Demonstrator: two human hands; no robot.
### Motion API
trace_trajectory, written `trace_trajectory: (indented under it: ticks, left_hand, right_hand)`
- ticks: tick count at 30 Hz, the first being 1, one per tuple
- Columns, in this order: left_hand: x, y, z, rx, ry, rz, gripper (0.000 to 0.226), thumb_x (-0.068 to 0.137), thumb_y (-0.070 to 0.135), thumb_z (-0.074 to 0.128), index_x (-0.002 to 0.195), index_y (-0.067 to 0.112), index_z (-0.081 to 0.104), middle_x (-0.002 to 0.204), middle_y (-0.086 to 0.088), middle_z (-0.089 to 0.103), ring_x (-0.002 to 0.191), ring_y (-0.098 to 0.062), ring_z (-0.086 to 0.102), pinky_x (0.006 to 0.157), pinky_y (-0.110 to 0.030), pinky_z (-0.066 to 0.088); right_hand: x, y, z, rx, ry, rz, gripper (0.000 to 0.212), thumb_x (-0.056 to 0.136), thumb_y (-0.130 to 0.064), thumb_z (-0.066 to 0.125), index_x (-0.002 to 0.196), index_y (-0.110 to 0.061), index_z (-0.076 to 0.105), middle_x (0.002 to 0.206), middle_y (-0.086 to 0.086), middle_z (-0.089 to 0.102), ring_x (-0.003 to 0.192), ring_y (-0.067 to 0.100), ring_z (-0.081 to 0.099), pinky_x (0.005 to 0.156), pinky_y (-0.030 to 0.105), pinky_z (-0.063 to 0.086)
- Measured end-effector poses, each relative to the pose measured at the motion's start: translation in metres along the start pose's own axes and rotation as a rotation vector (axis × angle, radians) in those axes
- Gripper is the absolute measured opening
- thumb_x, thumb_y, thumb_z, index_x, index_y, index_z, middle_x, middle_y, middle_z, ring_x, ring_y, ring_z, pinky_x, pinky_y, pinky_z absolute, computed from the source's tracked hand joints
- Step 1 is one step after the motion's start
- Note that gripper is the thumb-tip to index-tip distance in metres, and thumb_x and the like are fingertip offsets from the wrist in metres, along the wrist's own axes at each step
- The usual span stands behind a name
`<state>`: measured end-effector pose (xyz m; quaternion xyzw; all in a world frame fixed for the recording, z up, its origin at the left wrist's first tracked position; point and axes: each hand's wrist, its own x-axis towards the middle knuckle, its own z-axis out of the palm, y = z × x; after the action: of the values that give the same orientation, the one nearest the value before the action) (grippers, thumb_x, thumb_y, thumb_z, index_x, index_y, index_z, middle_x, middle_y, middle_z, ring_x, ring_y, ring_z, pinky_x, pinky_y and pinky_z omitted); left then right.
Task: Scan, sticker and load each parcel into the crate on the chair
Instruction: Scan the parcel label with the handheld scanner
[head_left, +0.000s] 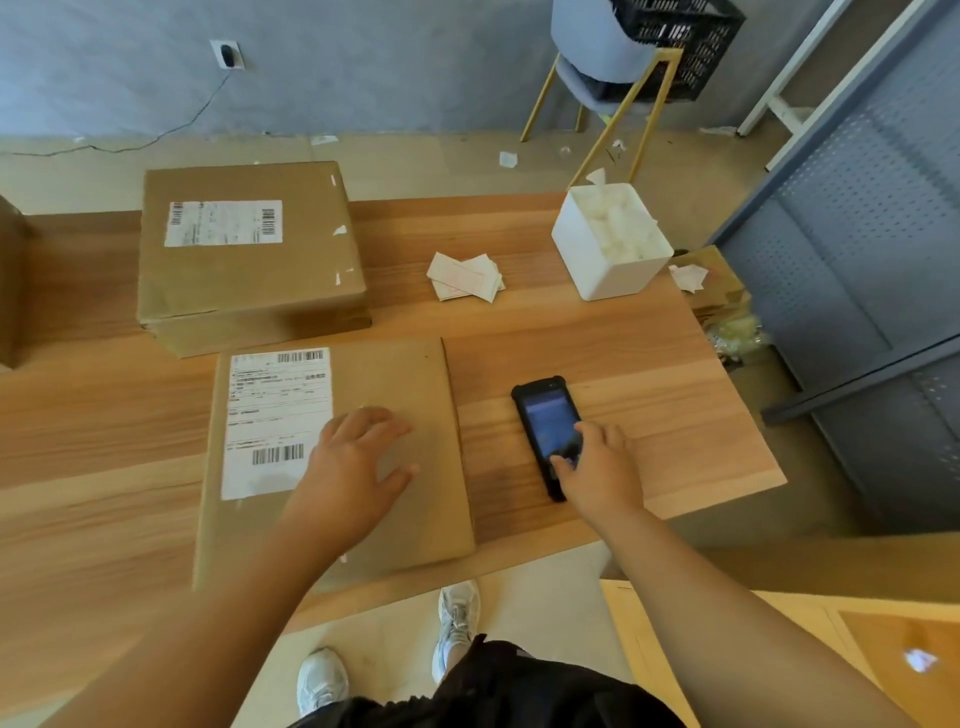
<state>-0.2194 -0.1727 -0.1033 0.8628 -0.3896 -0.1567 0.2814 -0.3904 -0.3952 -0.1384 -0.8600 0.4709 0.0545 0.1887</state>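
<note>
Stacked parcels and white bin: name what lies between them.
In the head view, a loose pile of stickers lies between the stacked parcels and the white bin.

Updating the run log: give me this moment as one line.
left hand: flat on near parcel | right hand: grips scanner lying on table | crate: on chair

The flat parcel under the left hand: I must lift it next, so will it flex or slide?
Thin and wide, the flat parcel probably flexes if lifted by one edge. Its plain cardboard likely slides easily on the smooth wooden table. Lying flat, it should not tip.
</note>
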Motion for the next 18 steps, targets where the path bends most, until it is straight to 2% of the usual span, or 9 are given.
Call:
trace_trajectory:
  ticks: [4,6,9,11,14,18]
  left_hand:
    - [0.007,0.010,0.016,0.104,0.010,-0.090,0.048,0.075,0.029,0.076,0.121,0.022,0.062,0.133,-0.002,0.051,0.125,-0.033,0.039,0.099,-0.051,0.034]
    - [0.004,0.013,0.020,0.133,0.024,-0.099,0.048,0.075,0.030,0.076,0.120,0.022,0.062,0.133,-0.002,0.050,0.125,-0.034,0.038,0.099,-0.053,0.033]
    - [0.003,0.015,0.022,0.131,0.030,-0.125,0.047,0.077,0.030,0.074,0.122,0.020,0.061,0.134,-0.001,0.048,0.129,-0.034,0.035,0.103,-0.052,0.030]
    - [0.004,0.016,0.023,0.128,0.032,-0.129,0.047,0.077,0.027,0.075,0.121,0.018,0.062,0.134,-0.003,0.049,0.129,-0.035,0.036,0.104,-0.052,0.030]
    - [0.002,0.020,0.021,0.086,0.044,-0.136,0.043,0.073,0.019,0.078,0.114,0.014,0.066,0.129,-0.007,0.055,0.126,-0.037,0.041,0.104,-0.053,0.032]
    - [-0.006,0.019,0.014,0.020,0.076,-0.131,0.033,0.074,0.015,0.078,0.106,0.011,0.069,0.115,-0.007,0.061,0.108,-0.035,0.054,0.094,-0.052,0.042]
  right_hand:
    - [0.025,0.004,0.009,-0.098,-0.125,0.015,0.096,0.075,-0.066,0.062,0.141,-0.007,0.025,0.136,0.013,0.033,0.124,0.029,0.034,0.102,0.037,0.035]
    - [0.031,0.005,0.016,-0.129,-0.194,-0.007,0.111,0.072,-0.073,0.059,0.146,-0.005,0.012,0.142,0.013,0.026,0.127,0.029,0.030,0.103,0.037,0.035]
    - [0.038,0.008,0.024,-0.180,-0.197,-0.013,0.124,0.067,-0.075,0.061,0.148,-0.003,0.001,0.147,0.013,0.019,0.131,0.030,0.027,0.104,0.037,0.033]
    - [0.044,0.007,0.026,-0.130,-0.209,0.029,0.125,0.063,-0.070,0.070,0.147,-0.002,0.005,0.144,0.013,0.022,0.128,0.030,0.030,0.102,0.038,0.038]
    - [0.049,0.003,0.021,-0.035,-0.209,0.089,0.111,0.057,-0.055,0.082,0.137,-0.005,0.023,0.129,0.011,0.031,0.115,0.028,0.037,0.092,0.039,0.045]
    - [0.048,-0.009,0.007,0.153,-0.136,0.051,0.100,0.054,-0.040,0.086,0.129,-0.009,0.028,0.121,0.007,0.028,0.094,0.021,0.043,0.071,0.032,0.046]
